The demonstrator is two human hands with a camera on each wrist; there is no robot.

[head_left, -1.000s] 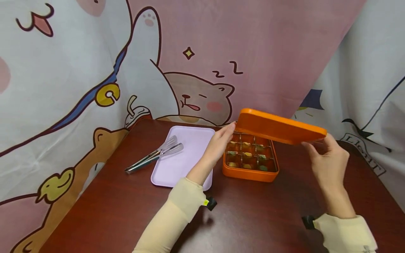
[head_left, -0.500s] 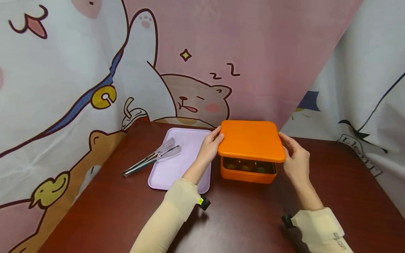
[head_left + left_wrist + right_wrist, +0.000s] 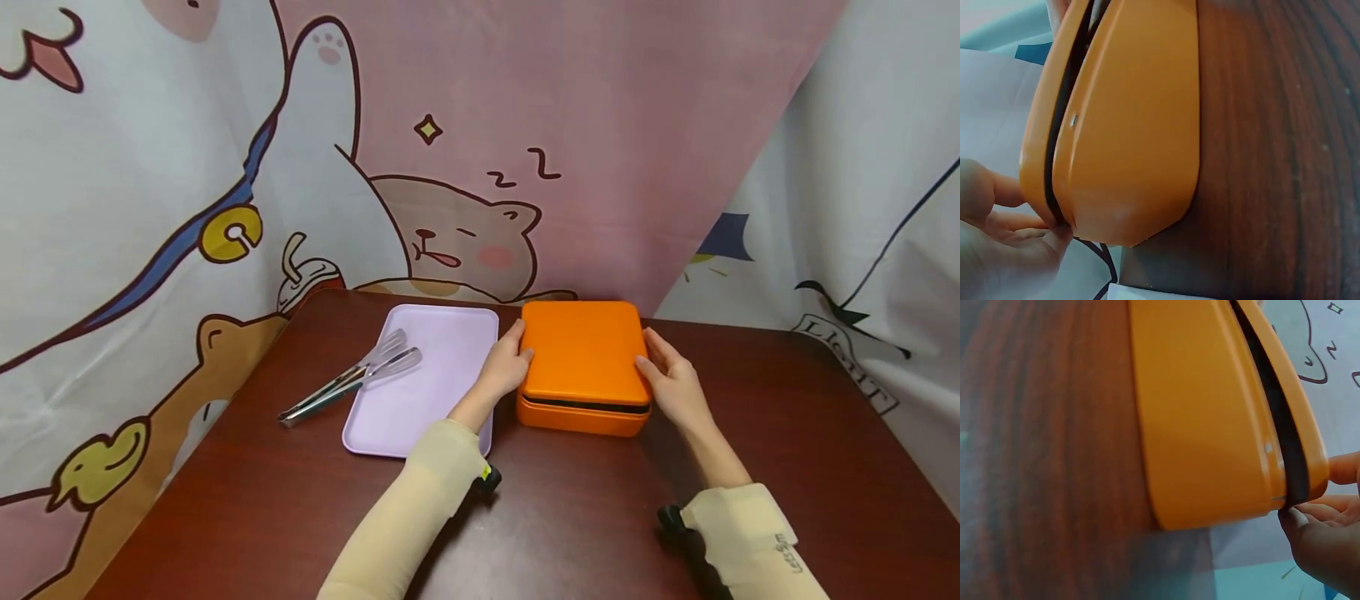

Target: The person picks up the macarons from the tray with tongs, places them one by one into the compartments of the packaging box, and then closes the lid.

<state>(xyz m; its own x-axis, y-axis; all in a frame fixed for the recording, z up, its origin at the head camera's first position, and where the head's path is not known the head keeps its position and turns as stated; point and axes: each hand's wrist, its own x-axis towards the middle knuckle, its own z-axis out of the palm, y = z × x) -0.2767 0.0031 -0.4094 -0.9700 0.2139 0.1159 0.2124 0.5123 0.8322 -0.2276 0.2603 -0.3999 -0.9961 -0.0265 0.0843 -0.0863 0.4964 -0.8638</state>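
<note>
An orange lid [image 3: 585, 346] covers an orange box [image 3: 581, 419] right of the table's middle, hiding the inside. Along the front a thin dark gap shows between them; both wrist views show this gap beside the lid [image 3: 1041, 137] and the box [image 3: 1135, 125]. My left hand [image 3: 506, 360] holds the lid's left side, thumb and fingers at its edge. On the opposite side my right hand [image 3: 675, 379] grips the lid too. In the right wrist view, the right thumb of that hand [image 3: 1325, 544] sits right at the seam.
To the left of the box lies a pale purple tray [image 3: 397, 425]. Metal tongs [image 3: 322, 398] with slotted ends rest partly over it. A cartoon-printed curtain [image 3: 615, 125] hangs behind the dark wooden table [image 3: 555, 533].
The lid, tilted up above the compartmented box one second ago, has come down level onto it. My right hand has moved left and down with it; the compartments are now covered.
</note>
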